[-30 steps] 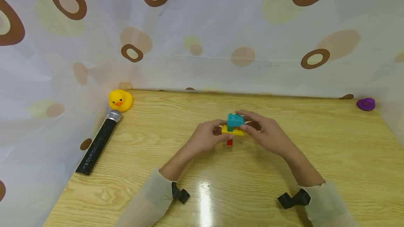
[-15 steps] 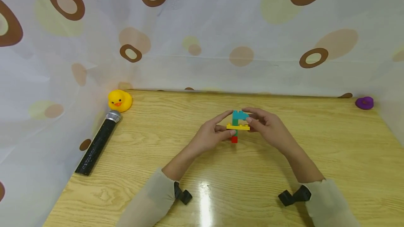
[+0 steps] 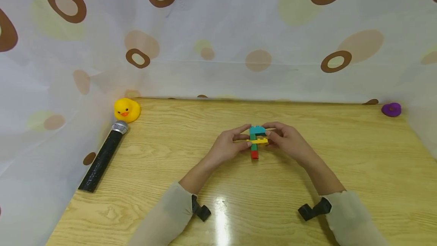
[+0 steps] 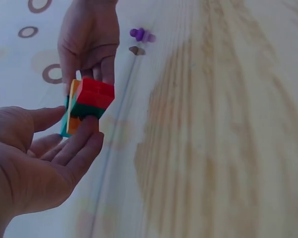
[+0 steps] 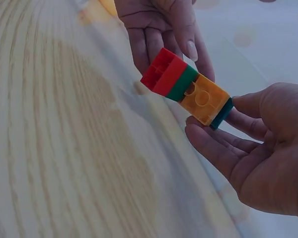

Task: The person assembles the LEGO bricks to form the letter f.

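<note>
Both hands hold one stack of toy building bricks in the air near the table's middle. A red brick (image 3: pixel 254 155) forms its bottom end, with green bricks (image 3: pixel 254 147) above. A flat yellow brick (image 3: pixel 262 141) juts out to the right, and a teal rounded brick (image 3: pixel 257 130) tops the stack. My left hand (image 3: pixel 225 147) grips the stack from the left, its thumb near the yellow brick. From the right, my right hand (image 3: pixel 290 143) pinches the teal brick's end. In the right wrist view, the yellow brick's hollow underside (image 5: pixel 203 99) shows between the hands.
A yellow rubber duck (image 3: pixel 127 110) sits at the table's back left, beside a black microphone (image 3: pixel 104 156) with a silver head. A purple toy (image 3: pixel 391 109) lies at the back right. A white patterned sheet (image 3: pixel 225 33) hangs behind the wooden table (image 3: pixel 170 124).
The stack has been tilted, so its studded top no longer faces the camera and its side shows. The red and green bricks have come into fuller view. Both hands still hold it.
</note>
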The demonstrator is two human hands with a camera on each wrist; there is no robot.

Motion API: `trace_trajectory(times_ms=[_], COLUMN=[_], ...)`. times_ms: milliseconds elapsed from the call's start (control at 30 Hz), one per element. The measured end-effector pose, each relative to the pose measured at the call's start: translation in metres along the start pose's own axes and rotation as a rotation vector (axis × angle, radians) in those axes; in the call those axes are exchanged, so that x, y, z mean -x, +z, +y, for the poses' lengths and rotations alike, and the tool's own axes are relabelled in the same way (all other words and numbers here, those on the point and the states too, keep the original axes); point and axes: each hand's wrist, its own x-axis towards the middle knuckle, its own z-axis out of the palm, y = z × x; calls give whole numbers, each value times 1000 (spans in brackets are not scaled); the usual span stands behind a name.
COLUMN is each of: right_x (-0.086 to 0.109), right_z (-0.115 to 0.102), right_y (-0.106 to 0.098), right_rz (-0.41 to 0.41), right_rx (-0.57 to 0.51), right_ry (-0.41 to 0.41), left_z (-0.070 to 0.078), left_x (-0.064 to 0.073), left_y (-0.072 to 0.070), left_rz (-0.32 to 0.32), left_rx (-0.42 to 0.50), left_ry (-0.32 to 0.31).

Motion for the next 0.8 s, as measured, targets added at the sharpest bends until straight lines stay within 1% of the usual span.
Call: trace_trajectory(times_ms=[100, 233, 367, 533, 800], right_x=[-1, -4, -5, -2, -4], right_z=[4, 10, 14, 13, 13], right_y=[0, 0, 0, 1, 4], right_rz=[-6, -22, -47, -55, -31], right_rx=[-20, -27, -15, 10, 32], right_ry=[38, 59, 65, 70, 91], left_z=[0, 0, -1, -2, -6], left_x=[-2, -2, -3, -2, -2], left_y=[1, 2, 2, 3, 4], left_rz=[-5, -4, -4, -10, -29], left_rx=[-28, -79, -110, -144, -158], left_ry=[-12, -17, -26, -37, -10])
